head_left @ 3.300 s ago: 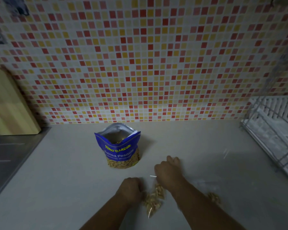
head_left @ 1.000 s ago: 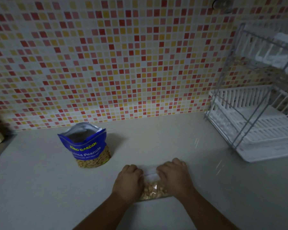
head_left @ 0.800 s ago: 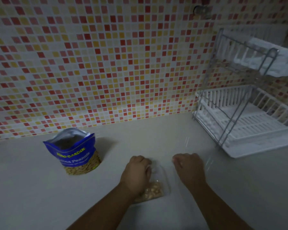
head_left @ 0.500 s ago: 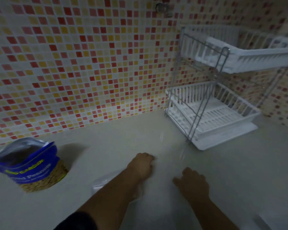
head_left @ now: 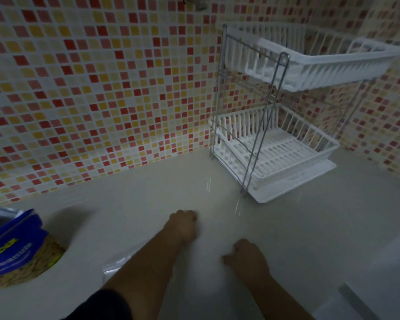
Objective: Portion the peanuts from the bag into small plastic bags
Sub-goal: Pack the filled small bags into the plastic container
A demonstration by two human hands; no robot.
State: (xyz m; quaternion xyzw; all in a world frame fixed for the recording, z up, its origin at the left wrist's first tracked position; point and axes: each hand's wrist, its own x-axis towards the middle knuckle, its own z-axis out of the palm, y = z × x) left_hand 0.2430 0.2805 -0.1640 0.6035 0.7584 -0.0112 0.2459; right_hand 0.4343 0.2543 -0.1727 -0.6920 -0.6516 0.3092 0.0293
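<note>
Blue-packaged peanut bag [head_left: 14, 248] stands at far left on the pale counter [head_left: 310, 227], a clear small plastic bag [head_left: 116, 265] peeking from beneath the left forearm. The left hand [head_left: 184, 227] and right hand [head_left: 247, 257] rest apart, fingers curled; whether either grips anything cannot be told.

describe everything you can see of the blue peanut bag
The peanut bag is a blue stand-up pouch, slightly blurred, cut off by the view's left edge. Its open top shows a silvery lining. The front carries yellow lettering above white letters, and a clear lower band shows the nuts inside. It stands on its base on the pale counter, casting a shadow to its right. Only the counter touches it; the left hand and right hand are apart from it.
</note>
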